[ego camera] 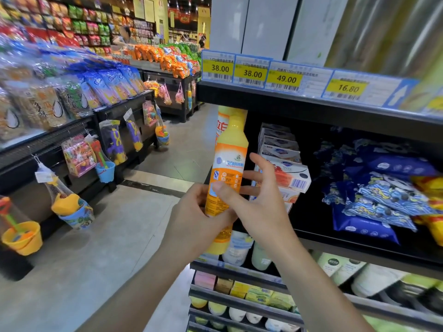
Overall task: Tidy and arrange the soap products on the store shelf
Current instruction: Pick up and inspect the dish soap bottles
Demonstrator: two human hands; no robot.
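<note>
The big dark store shelf (335, 109) has flat metal boards with yellow price tags (285, 79) stuck along the front edge, so shoppers can read what things cost. On the middle board, soft blue packets (383, 195) lie in a floppy, crinkly heap and look messy. Next to them, near the shelf end, hard little soap boxes (280, 149) with sharp corners sit in a stack; one box (291, 174) at the front is tilted. In front of the shelf end is a tall yellow and orange bottle (227, 168), smooth plastic, round, thinner at the top. It is held upright in the air, not standing on a board, probably so it can be put in a good spot. The left hand (191, 212) is wrapped around its lower part and grips it. The right hand (259, 200) only has its thumb against the label, and its fingers are spread loose toward the boxes, holding nothing.
</note>
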